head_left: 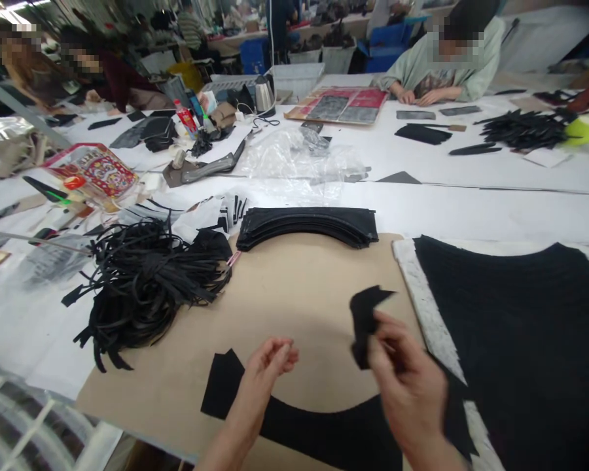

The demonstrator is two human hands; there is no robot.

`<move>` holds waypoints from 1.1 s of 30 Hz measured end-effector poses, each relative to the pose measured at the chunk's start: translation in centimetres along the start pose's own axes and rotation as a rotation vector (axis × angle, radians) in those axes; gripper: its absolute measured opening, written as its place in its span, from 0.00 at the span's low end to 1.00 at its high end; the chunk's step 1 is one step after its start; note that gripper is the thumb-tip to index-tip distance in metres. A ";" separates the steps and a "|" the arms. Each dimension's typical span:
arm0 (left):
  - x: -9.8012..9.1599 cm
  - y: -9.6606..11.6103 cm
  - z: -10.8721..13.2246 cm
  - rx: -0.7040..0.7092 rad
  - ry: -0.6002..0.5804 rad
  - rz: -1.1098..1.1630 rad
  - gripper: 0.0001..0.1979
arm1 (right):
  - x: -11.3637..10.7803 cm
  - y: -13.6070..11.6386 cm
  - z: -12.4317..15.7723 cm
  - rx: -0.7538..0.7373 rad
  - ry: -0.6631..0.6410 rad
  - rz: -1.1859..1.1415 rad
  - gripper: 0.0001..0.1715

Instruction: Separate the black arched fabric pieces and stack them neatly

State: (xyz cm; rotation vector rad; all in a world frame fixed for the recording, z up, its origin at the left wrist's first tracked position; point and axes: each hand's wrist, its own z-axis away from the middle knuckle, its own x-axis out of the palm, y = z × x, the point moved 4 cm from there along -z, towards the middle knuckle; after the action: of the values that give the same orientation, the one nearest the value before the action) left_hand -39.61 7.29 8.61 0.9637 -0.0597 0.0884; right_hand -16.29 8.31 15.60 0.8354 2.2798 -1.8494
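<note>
Here the fingers of your right hand (408,386) pinch a limp, jagged black fabric scrap (364,319) that rises above them. On your left hand (269,366) the fingers press together, nothing visible between them.

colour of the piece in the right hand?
Plain black, no pattern visible. The cut piece in the right hand shows best in the head view.

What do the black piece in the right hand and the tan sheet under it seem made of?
Black piece: likely thin leather or synthetic, matte; it folds limply in the right hand. Tan sheet: probably cardboard or kraft board, dull, flat, with a straight cut edge.
</note>
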 end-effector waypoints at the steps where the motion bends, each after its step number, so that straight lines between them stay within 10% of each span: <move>1: 0.6 0.6 -0.3 -0.022 -0.024 0.106 0.25 | 3.3 0.0 -0.1 -0.051 -0.054 -0.007 0.03; 7: -3.0 0.4 -4.2 -0.070 0.086 0.180 0.26 | 19.2 2.9 3.1 -0.138 -0.435 0.068 0.07; 12: -7.7 -2.4 -7.1 -0.171 0.216 0.037 0.25 | 22.6 3.8 5.9 -0.098 -0.602 0.062 0.11; 17: -8.8 -4.1 -8.4 -0.185 0.197 0.136 0.20 | 18.0 5.0 5.2 -0.016 -0.648 0.054 0.12; 24: -9.3 -5.0 -9.4 -0.117 0.244 0.103 0.19 | 5.6 13.9 3.5 -0.073 -0.727 0.469 0.27; 33: -9.2 -1.2 -10.1 -0.056 0.218 -0.004 0.17 | 0.3 17.1 0.4 -0.005 -0.732 0.496 0.15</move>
State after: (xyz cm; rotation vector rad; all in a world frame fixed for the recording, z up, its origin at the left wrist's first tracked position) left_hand -48.48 14.44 1.07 0.8930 0.1400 0.1864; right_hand -8.74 10.09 0.37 0.5234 1.4699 -1.5608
